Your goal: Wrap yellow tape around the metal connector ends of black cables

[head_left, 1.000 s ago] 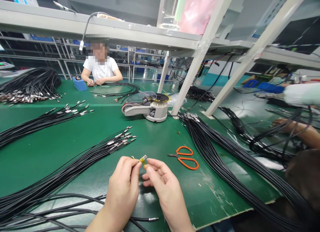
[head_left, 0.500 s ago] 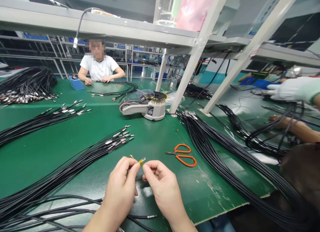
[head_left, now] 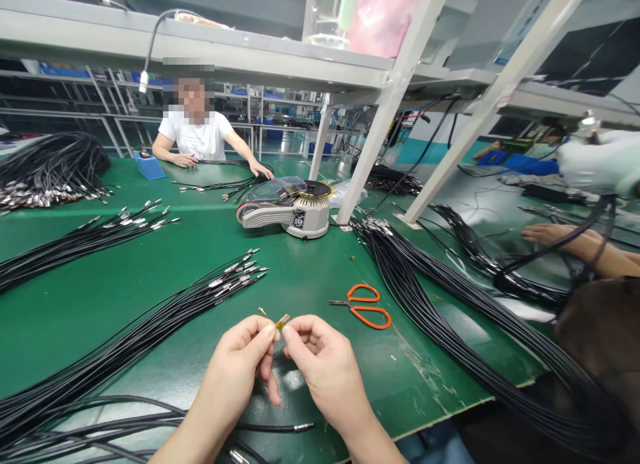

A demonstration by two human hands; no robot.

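My left hand (head_left: 237, 361) pinches a small metal connector (head_left: 285, 318) between thumb and forefinger, its silver end pointing up and right. A strip of clear yellow tape (head_left: 279, 325) lies around the connector. Thumb and forefinger of my right hand (head_left: 324, 367) are pressed together on the tape's right side. Fingertips hide most of both pieces. Just beyond the left fingers a small gold-coloured piece (head_left: 262, 311) shows. Orange-handled scissors (head_left: 367, 307) lie to the right, their blades pointing left.
Bundles of black cables lie left (head_left: 165, 324) and right (head_left: 425, 291); loose thick cables (head_left: 125, 417) run by my left forearm. A round tape dispenser (head_left: 310, 217) stands ahead beside a shelf post (head_left: 370, 117). One person (head_left: 195, 134) sits opposite; another's arm (head_left: 575, 241) reaches in at right.
My hands keep their pinch on the taped connector, and the left hand's lower fingers have spread downward. The person opposite has stretched an arm toward the cables.
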